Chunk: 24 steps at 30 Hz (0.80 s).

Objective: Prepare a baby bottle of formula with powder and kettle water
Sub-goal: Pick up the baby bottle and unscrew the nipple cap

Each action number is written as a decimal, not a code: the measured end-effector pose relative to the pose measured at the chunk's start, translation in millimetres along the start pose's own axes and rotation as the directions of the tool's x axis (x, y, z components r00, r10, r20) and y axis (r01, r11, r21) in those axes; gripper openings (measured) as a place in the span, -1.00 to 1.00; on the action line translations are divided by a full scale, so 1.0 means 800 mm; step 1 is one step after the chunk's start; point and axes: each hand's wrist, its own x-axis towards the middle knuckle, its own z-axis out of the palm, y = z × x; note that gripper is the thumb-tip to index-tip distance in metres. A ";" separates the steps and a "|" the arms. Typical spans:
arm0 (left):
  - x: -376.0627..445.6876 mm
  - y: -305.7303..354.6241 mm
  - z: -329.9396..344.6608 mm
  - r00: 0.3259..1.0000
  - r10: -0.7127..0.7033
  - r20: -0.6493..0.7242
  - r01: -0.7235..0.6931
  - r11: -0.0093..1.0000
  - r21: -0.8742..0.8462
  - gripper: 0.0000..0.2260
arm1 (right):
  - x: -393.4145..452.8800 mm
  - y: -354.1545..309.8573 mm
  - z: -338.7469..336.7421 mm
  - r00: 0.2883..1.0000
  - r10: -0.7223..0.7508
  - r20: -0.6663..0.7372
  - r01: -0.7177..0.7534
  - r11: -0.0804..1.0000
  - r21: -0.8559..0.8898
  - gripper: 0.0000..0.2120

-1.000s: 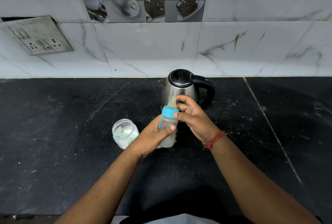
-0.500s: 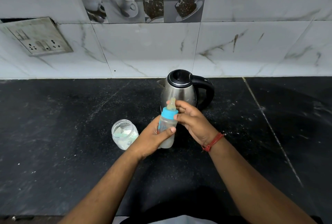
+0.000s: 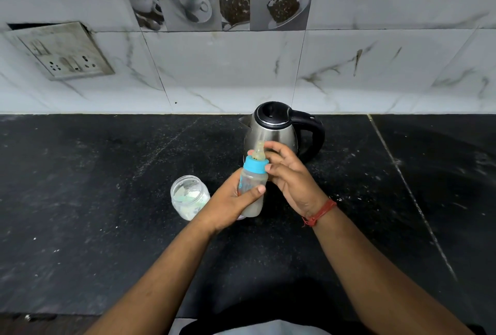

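Note:
A baby bottle [image 3: 251, 187] with a blue collar [image 3: 255, 165], a pale teat and cloudy liquid inside stands at the middle of the black counter. My left hand [image 3: 228, 205] grips its body from the left. My right hand [image 3: 290, 176] pinches the blue collar with curled fingertips from the right. Just behind the bottle stands a steel kettle [image 3: 276, 130] with a black lid and handle, lid closed. A clear jar of white powder [image 3: 189, 196] sits open to the left of my left hand.
The black stone counter [image 3: 94, 187] runs wide to both sides, with white specks scattered on it. A marble-tiled wall [image 3: 228, 71] rises at the back, with a socket plate [image 3: 64, 51] at the upper left. The counter's front edge is near my body.
The bottle stays in the same spot. My right hand's fingers have shifted round the blue collar, turning slightly on it.

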 end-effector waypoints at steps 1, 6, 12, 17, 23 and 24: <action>0.000 0.000 0.000 1.000 0.000 -0.002 0.000 1.000 -0.005 -0.58 | 0.000 0.000 0.000 1.000 -0.002 0.000 0.002 1.000 -0.019 -0.49; 0.004 0.000 0.001 1.000 0.005 0.026 -0.004 1.000 -0.023 -0.61 | 0.001 0.001 0.003 0.999 -0.021 -0.038 0.015 0.987 -0.157 -0.50; 0.003 0.000 0.000 1.000 -0.026 0.018 0.026 1.000 -0.013 -0.60 | 0.002 -0.001 0.000 1.000 0.005 0.011 -0.005 1.000 0.008 -0.55; 0.005 0.001 0.002 1.000 -0.014 0.027 0.014 1.000 -0.021 -0.59 | 0.003 0.000 0.001 1.000 0.016 0.026 -0.014 0.998 -0.068 -0.48; 0.004 0.003 0.000 0.999 -0.017 0.048 0.016 1.000 0.020 -0.60 | 0.003 -0.004 -0.001 1.000 -0.025 0.019 0.028 0.989 -0.148 -0.64; 0.004 0.004 0.000 0.999 -0.021 0.050 0.019 0.999 0.025 -0.59 | 0.003 -0.005 -0.001 0.999 -0.039 0.009 0.040 0.991 -0.130 -0.65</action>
